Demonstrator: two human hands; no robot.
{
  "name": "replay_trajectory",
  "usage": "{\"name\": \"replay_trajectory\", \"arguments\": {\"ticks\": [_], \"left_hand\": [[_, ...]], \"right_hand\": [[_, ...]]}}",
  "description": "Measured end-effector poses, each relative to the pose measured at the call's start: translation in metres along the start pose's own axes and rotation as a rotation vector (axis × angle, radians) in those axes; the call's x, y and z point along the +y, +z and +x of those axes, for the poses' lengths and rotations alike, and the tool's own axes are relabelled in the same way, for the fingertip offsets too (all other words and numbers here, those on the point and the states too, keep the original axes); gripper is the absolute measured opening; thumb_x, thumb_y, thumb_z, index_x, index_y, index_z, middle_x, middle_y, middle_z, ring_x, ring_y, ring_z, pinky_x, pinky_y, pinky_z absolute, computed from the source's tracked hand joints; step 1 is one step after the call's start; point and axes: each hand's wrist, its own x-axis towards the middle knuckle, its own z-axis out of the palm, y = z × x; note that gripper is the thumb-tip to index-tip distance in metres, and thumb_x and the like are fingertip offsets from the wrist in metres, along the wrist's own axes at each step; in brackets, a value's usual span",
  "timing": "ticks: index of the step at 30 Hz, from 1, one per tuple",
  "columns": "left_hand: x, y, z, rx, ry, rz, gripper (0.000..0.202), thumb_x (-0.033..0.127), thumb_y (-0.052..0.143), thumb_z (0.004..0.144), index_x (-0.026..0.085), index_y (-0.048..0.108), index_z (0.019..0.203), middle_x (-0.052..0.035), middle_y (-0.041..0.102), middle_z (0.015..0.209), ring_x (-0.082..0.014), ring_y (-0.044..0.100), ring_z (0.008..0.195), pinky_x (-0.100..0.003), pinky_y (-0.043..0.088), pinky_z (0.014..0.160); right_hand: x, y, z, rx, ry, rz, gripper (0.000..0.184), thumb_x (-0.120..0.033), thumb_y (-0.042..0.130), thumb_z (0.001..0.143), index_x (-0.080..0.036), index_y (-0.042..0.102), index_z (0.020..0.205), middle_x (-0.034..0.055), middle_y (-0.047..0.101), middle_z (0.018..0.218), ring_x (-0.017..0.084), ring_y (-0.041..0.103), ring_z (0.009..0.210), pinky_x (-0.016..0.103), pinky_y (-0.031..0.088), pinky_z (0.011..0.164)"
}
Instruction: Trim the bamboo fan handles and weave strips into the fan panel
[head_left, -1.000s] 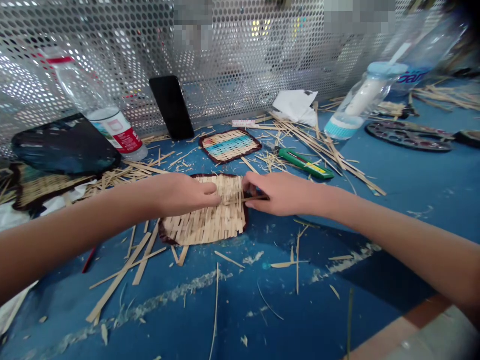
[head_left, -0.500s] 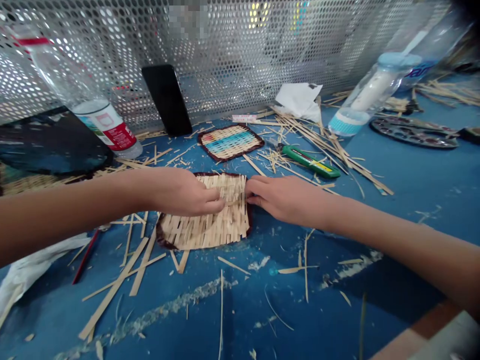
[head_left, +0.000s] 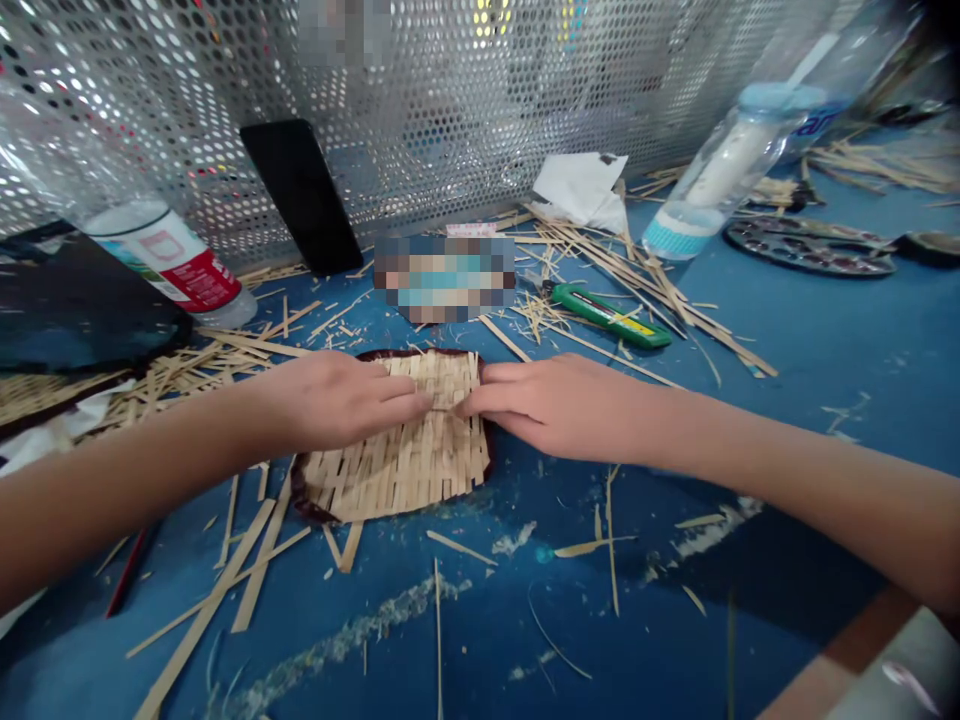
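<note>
A pale woven straw mat (head_left: 397, 455) with a dark rim lies on the blue table (head_left: 825, 340) in front of me. My left hand (head_left: 337, 398) rests palm down on its upper left part, fingers stretched flat toward the middle. From the right, my right hand (head_left: 559, 405) reaches over the mat's right edge, its fingers pressed together with the tips on the weave. The fingertips of both hands nearly meet near the mat's upper middle. Whether a strip is pinched between them is hidden.
Loose straw strips (head_left: 247, 570) litter the table. A green utility knife (head_left: 607, 315) lies behind my right hand. A black phone (head_left: 301, 195) leans on the perforated metal wall (head_left: 450, 100). Plastic bottles stand at left (head_left: 161, 260) and right (head_left: 720, 175). A dark tray (head_left: 810, 250) lies far right.
My right hand has slid left onto the mat and its fingers have straightened; the strip it held a second ago no longer shows. The camera view has shifted slightly.
</note>
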Motion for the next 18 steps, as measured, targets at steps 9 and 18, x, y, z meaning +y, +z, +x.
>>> {"name": "replay_trajectory", "arguments": {"ticks": [9, 18], "left_hand": [[0.016, -0.012, 0.006, -0.188, -0.12, 0.126, 0.067, -0.004, 0.037, 0.081, 0.026, 0.039, 0.141, -0.0026, 0.065, 0.081, -0.015, 0.059, 0.053, -0.029, 0.019, 0.043], [-0.008, -0.015, 0.022, -0.233, 0.008, 0.153, 0.07, -0.001, 0.032, 0.083, 0.031, 0.035, 0.146, -0.0041, 0.061, 0.079, -0.0168, 0.053, 0.05, -0.029, 0.025, 0.044]], "right_hand": [[0.018, -0.012, -0.002, -0.093, -0.063, 0.157, 0.035, -0.021, 0.041, 0.098, -0.029, 0.06, 0.126, 0.0029, 0.066, 0.121, 0.019, 0.062, 0.101, 0.033, 0.046, 0.083], [0.028, -0.006, 0.003, -0.115, -0.074, 0.241, 0.039, -0.024, 0.042, 0.098, -0.025, 0.056, 0.134, 0.0057, 0.064, 0.126, 0.02, 0.061, 0.109, 0.036, 0.046, 0.091]]}}
